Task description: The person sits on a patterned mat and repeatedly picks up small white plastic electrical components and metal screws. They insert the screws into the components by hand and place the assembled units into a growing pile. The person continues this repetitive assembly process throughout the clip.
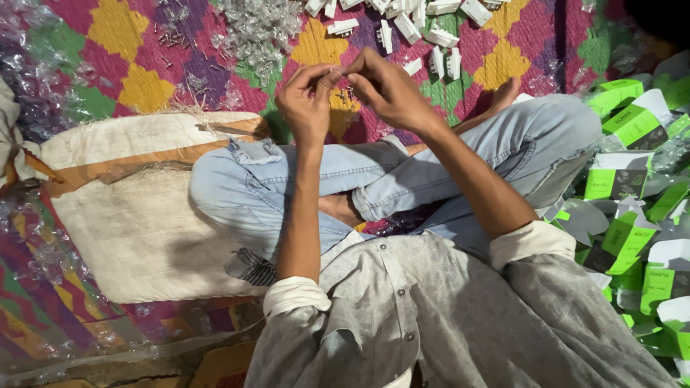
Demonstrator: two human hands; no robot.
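Observation:
I sit cross-legged in pale jeans on a patterned mat [129,50]. My left hand [307,100] and my right hand [384,88] meet above my crossed legs, fingertips pinched together on a tiny clear part [341,72] too small to make out. Small metal screws [346,94] lie on the mat just under the fingers. Both forearms reach forward from rolled grey shirt sleeves.
A heap of small clear plastic bags [259,29] and loose screws [171,36] lies ahead on the left. White plastic parts [424,29] are scattered ahead. Green-and-white cartons [632,208] are piled at my right. A beige woven sack [129,208] lies under my left knee.

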